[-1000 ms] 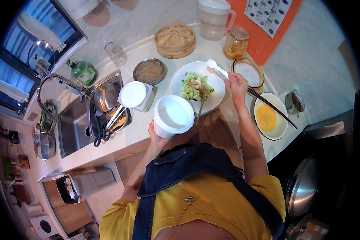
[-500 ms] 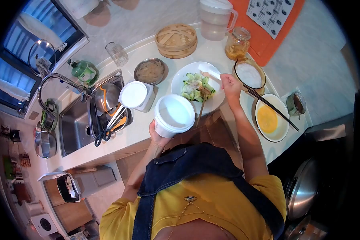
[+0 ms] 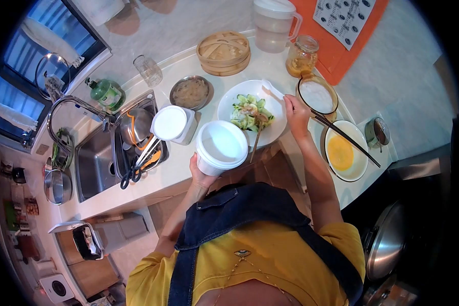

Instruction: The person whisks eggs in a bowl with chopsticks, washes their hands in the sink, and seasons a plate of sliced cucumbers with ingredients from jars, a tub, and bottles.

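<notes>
My left hand point(image 3: 204, 176) is wrapped round the side of a white round tub point(image 3: 222, 145), held in front of the counter edge. Between the fingers of my right hand point(image 3: 297, 115) is a white spoon point(image 3: 273, 90), its bowl over the upper right of a white plate point(image 3: 278, 122). Chopped green cucumber point(image 3: 250, 109) with a pale brownish topping lies on that plate, and a thin brown stick point(image 3: 256, 140) leans over its near edge. Dark chopsticks point(image 3: 347, 138) rest across a bowl of beaten egg point(image 3: 340, 152), right of my right hand.
A glass bowl of white powder point(image 3: 317, 95), a jar point(image 3: 302, 56), a pitcher point(image 3: 273, 30) and a bamboo steamer point(image 3: 223, 52) stand behind. Left are a metal bowl point(image 3: 190, 93), a white-lidded container point(image 3: 170, 123), scissors point(image 3: 131, 176) and the sink point(image 3: 94, 163). A lidded pan point(image 3: 387, 239) is at right.
My right hand and the spoon have moved left over the plate, then slightly down, with the spoon's angle changing. My left hand still holds the tub in nearly the same place.
</notes>
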A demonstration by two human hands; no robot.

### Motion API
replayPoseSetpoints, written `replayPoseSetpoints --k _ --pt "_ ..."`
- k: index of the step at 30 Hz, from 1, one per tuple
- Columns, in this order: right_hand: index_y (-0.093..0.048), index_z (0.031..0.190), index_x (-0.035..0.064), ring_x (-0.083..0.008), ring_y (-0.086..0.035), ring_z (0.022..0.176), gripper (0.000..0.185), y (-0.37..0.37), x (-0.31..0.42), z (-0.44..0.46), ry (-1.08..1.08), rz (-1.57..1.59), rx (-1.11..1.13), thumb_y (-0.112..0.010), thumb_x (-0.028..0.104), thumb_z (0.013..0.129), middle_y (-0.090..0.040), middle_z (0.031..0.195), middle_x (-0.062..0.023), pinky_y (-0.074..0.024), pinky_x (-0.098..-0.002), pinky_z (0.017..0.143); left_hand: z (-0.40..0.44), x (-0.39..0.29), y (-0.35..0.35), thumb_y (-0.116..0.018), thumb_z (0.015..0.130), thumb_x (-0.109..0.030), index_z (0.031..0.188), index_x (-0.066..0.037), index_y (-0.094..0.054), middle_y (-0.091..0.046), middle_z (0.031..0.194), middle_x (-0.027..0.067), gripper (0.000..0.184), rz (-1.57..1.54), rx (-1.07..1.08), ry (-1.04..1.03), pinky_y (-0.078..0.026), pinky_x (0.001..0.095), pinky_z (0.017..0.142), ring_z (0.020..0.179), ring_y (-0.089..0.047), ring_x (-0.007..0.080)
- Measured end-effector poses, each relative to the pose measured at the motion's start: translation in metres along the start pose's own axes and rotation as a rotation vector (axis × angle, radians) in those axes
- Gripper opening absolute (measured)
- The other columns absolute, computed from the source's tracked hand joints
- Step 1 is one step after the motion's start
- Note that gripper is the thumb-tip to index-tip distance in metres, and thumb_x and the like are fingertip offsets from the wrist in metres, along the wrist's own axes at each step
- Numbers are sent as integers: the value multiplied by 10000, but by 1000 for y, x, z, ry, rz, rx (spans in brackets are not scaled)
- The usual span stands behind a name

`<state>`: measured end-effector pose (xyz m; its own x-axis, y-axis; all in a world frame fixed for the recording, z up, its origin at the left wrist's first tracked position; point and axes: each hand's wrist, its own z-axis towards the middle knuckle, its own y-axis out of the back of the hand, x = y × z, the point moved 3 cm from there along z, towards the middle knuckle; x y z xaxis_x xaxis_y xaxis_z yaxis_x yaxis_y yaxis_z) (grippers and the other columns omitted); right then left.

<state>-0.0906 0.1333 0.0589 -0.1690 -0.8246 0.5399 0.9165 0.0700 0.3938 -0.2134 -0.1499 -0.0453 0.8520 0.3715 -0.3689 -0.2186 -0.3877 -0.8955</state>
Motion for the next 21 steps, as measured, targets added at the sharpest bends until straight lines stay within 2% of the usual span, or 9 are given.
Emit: replayPoseSetpoints --k 4,7,9,10,12,13,14,16,21 --pt "-631 841 16 -312 -597 611 103 4 8 1 139 -72 -65 -588 104 809 -611 701 -157 -462 -353 543 1 1 1 -323 769 -574 1371 -167 -257 -308 1384 121 730 -71 -44 6 -368 607 870 1227 -339 395" --pt "-631 821 13 -327 -589 598 95 0 9 -6 258 -41 31 -585 94 807 -607 691 -167 -461 -355 531 -2 0 -1 -323 771 -576 1371 -165 -257 -309 1383 120 731 -17 3 3 -367 602 883 1224 -344 392" --pt "-640 818 10 -242 -591 537 94 -5 3 -13 2 35 34 -600 92 797 -617 651 -122 -447 -311 500 -3 -4 -10 -402 777 -529 1356 -128 -298 -344 1367 128 712 -5 71 -19 -285 527 1009 1238 -347 346" --pt "-640 818 10 -242 -591 537 94 -1 12 -12 5 43 42 -600 92 797 -617 651 -122 -447 -311 500 -5 -6 -14 -402 777 -529 1356 -128 -298 -344 1367 128 712 -9 64 -29 -285 527 1009 1238 -347 346" --pt "-648 837 11 -116 -547 508 104 7 20 -14 -523 437 243 -619 96 785 -612 622 -53 -421 -249 484 -7 -8 -19 -398 786 -518 1357 -116 -290 -348 1365 127 707 -19 28 -43 -279 520 1016 1238 -346 345" --pt "-652 853 13 -43 -492 529 114 9 32 -18 -565 524 328 -623 99 785 -592 607 1 -401 -211 492 -5 -9 -17 -398 786 -518 1357 -116 -290 -348 1365 127 707 -22 21 -52 -279 520 1016 1238 -346 345" --pt "-652 853 13 -43 -492 529 114 12 45 -21 -566 528 336 -623 99 785 -592 607 1 -401 -211 492 -2 -10 -13 -371 805 -506 1358 -128 -282 -341 1366 126 676 -39 22 -71 -312 544 979 1230 -351 356" --pt "-648 838 21 -87 -533 527 109 9 83 -28 -279 465 537 -605 111 793 -608 616 -41 -421 -234 509 -2 -11 -12 -344 824 -495 1359 -139 -274 -333 1367 124 646 -55 18 -87 -345 568 942 1222 -357 367" --pt "-636 827 35 -187 -583 549 117 -17 106 -47 -191 329 792 -606 135 774 -610 672 -121 -441 -284 529 -1 -9 -15 -401 792 -516 1349 -95 -292 -359 1350 139 707 22 68 -87 -292 494 1017 1228 -359 337"
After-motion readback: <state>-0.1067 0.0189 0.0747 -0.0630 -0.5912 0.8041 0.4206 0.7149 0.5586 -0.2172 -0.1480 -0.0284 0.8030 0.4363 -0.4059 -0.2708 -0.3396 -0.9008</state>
